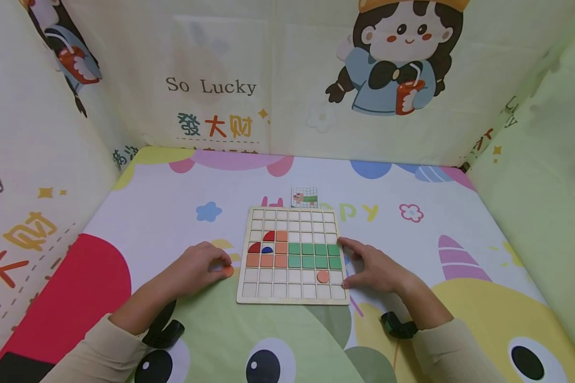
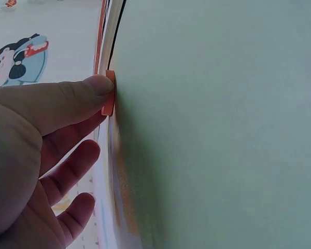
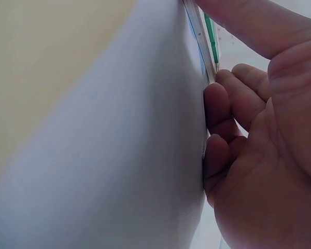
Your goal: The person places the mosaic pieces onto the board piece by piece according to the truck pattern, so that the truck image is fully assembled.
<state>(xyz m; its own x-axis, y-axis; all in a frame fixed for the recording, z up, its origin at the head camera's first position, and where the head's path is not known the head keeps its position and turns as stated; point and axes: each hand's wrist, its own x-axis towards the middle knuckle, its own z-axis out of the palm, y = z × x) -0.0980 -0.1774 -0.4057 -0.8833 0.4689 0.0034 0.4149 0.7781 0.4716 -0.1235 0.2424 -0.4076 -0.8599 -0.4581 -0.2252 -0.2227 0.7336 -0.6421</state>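
Left of the grid board (image 1: 249,293), my left hand (image 1: 203,268) pinches an orange disc (image 1: 228,271) between thumb and fingers. The disc (image 2: 109,93) appears edge-on at the thumb tip in the left wrist view, close over the printed cloth. My right hand (image 1: 378,266) is at the board's right edge, thumb and index finger spread along it, the other fingers bent beneath. On the board lie green squares (image 1: 308,249), orange squares (image 1: 281,248), red rounded pieces (image 1: 269,236) and a blue half-round piece (image 1: 267,250). An orange-pink disc (image 1: 323,276) sits lower right on the grid.
Just behind the board stands a small pattern card (image 1: 304,197) with a similar coloured grid. A cartoon-printed cloth (image 1: 393,197) covers the table, and printed cloth walls (image 1: 292,64) rise at the back and both sides. Dark straps (image 1: 399,325) are on my wrists.
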